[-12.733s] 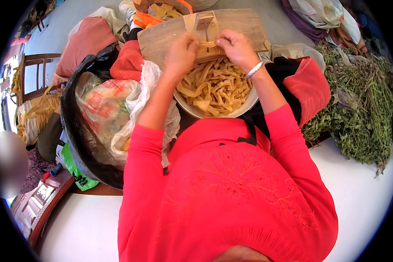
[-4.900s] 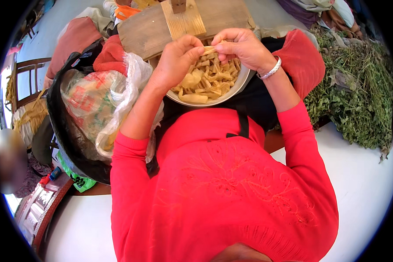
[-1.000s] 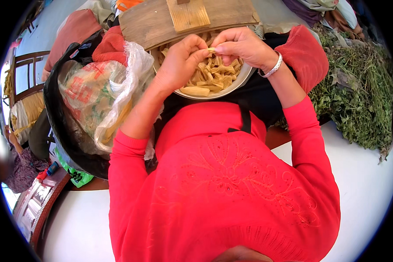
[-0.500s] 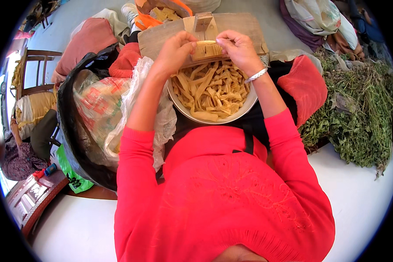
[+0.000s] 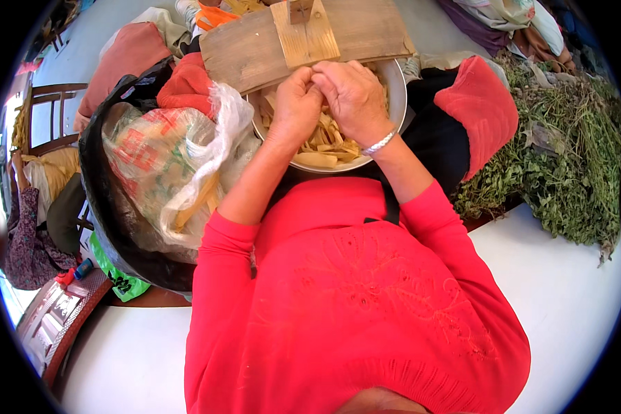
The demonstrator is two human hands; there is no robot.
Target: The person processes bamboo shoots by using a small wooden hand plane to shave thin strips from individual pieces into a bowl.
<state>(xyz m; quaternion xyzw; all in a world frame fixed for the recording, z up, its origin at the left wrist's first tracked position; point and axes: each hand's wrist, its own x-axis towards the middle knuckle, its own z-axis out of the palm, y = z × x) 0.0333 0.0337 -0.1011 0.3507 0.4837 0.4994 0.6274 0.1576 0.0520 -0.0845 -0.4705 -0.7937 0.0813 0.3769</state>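
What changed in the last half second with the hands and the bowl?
Both hands closed together: left hand and right hand now touch knuckle to knuckle over the bowl, against the wooden board, hiding the pale strips more. Bowl, board and plastic bag stayed put.

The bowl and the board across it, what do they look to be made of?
The bowl looks like metal: a thin, pale, shiny rim. The board seems to be bare, unfinished wood: matt brown with visible grain, and a paler wooden block fixed on top.

Your single head camera looks steeply down, close over your red sweater point(image 5: 352, 303), with fisheye bending toward the rim.
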